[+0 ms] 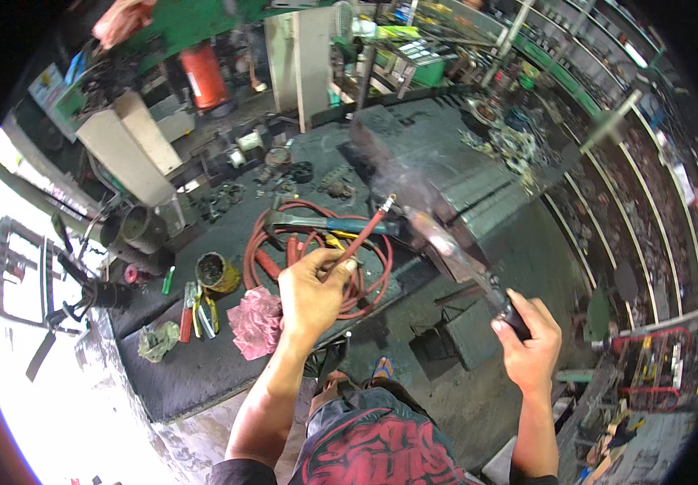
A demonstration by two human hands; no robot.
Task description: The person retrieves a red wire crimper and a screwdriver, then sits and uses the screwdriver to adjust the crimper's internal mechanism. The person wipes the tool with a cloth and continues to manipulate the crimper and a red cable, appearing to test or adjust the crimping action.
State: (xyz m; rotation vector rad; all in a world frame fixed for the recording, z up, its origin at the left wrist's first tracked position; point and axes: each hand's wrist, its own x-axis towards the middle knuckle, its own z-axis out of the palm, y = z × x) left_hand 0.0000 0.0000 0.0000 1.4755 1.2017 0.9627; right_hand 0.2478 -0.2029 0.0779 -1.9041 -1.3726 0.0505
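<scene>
My left hand (313, 295) is closed on a red rubber hose (363, 236), whose end has a small brass-coloured fitting (390, 200). My right hand (527, 339) grips the black handle of a long metal tool (468, 260) angled up-left; its far end, beside the hose fitting, is hazy with smoke, and I cannot make out its exact shape. Under my left hand lie the coiled hose (375, 295), a blue-handled hammer-like tool (334, 225), a crumpled pink cloth (256, 323) and yellow-handled tools (208, 313) on the dark bench (175, 388).
A sooty yellow can (218, 273) and dark cylinders (135, 238) sit at left. Metal scraps (519, 141) lie at the back right. An orange-red cylinder (203, 77) stands behind. Shelves (648, 210) line the right; my sandalled foot (383, 366) is on the floor below.
</scene>
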